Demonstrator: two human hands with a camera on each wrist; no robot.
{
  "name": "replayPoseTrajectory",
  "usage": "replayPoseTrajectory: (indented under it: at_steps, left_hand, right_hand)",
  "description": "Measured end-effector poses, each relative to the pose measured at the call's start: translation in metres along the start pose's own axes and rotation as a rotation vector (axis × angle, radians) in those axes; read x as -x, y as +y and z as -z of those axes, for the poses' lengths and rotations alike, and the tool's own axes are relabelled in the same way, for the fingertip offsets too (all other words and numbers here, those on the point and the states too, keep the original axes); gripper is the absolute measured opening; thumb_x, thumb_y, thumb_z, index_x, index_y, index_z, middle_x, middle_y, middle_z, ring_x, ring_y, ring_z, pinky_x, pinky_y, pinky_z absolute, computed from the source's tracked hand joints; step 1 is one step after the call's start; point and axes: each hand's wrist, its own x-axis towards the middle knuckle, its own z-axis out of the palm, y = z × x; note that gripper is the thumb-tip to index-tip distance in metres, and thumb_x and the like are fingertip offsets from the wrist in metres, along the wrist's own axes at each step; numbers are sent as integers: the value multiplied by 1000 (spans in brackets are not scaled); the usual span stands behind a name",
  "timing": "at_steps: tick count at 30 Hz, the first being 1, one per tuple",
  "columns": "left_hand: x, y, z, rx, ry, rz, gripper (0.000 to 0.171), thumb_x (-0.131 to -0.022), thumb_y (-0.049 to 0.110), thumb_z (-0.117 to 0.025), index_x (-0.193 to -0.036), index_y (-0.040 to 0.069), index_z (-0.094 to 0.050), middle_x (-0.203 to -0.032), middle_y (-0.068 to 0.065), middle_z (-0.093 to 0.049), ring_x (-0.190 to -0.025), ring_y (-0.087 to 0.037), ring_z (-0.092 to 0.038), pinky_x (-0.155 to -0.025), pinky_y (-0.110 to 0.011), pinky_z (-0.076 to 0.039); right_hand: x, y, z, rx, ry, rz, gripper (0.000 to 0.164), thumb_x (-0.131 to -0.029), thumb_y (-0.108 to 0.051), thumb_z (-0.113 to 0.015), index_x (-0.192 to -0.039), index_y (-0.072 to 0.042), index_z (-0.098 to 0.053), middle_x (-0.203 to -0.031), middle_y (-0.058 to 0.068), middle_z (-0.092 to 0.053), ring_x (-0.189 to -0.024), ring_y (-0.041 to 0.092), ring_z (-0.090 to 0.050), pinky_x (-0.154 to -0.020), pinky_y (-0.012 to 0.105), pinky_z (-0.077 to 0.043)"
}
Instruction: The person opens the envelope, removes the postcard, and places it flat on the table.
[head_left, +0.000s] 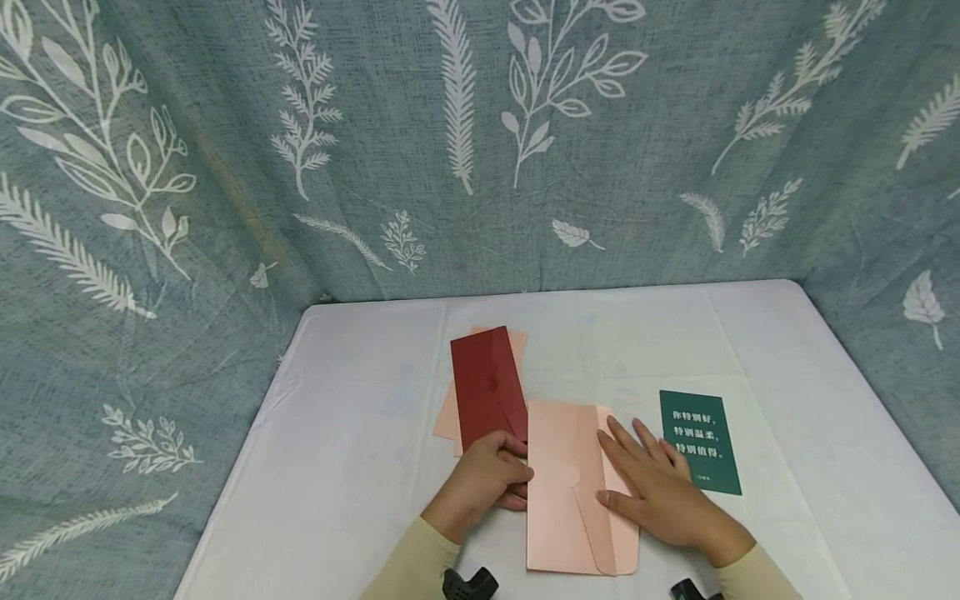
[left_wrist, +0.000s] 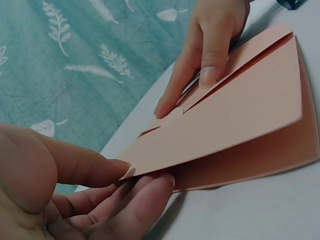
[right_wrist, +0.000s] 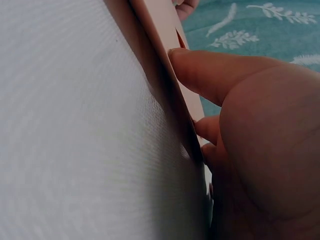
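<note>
A pale pink envelope point(head_left: 558, 525) lies in front of me with its long side running away from me. My left hand point(head_left: 487, 479) pinches its left edge, thumb above and fingers beneath; in the left wrist view that edge of the envelope point(left_wrist: 240, 112) is lifted, with a gap between it and a lower pink layer. My right hand point(head_left: 660, 492) rests on the right-hand flap with its fingers spread and fairly straight. In the right wrist view the right thumb point(right_wrist: 210, 72) touches the pink paper near its edge.
Behind the left hand lies a dark red envelope point(head_left: 483, 383) on top of more pink paper point(head_left: 444, 417). A green card point(head_left: 705, 450) with white writing is right of the right hand. All lie on a white-covered table point(head_left: 337, 467), with a leaf-patterned teal curtain point(head_left: 465, 242) around it.
</note>
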Motion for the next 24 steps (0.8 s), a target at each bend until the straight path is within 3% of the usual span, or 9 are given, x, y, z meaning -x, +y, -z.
replayPoseTrajectory:
  at_steps: [7,12,15,19,24]
  left_hand:
    - [5,9,7,-147,71,-65,19,-98,6,-77,-112,0,-66,-86,-13,-70,-68,-21,-72,-59,-33,-61]
    - [4,11,12,-331,114,-242,11,-101,12,-76,-108,6,-71,-87,-4,-70,-70,-17,-66,-63,-30,-57]
    - [4,11,15,-445,147,-350,13,-102,18,-76,-111,10,-74,-94,3,-72,-80,-15,-67,-71,-31,-55]
    - [4,12,16,-480,123,-442,22,-104,22,-77,-120,8,-75,-107,2,-75,-99,-18,-71,-89,-35,-58]
    - [3,12,17,-559,62,-543,34,-102,21,-79,-131,4,-73,-121,-5,-74,-115,-23,-67,-99,-41,-56]
  right_hand:
    - [-1,-1,1,-9,-2,-5,85,-106,-54,-66,-172,-11,-35,-179,10,-21,-163,46,-4,-117,73,0]
    - [-1,-1,1,-5,3,-7,85,-106,-54,-66,-171,-9,-35,-179,11,-22,-163,46,-5,-117,73,-1]
    - [-1,-1,0,-3,5,-8,85,-106,-54,-66,-171,-8,-35,-179,10,-22,-163,46,-5,-117,73,-1]
    - [-1,-1,0,-3,5,-9,86,-106,-55,-65,-171,-8,-35,-179,10,-22,-163,45,-5,-117,73,-1]
    - [-1,-1,0,6,12,-11,85,-106,-55,-65,-171,-8,-36,-179,10,-22,-163,45,-5,-117,73,-2]
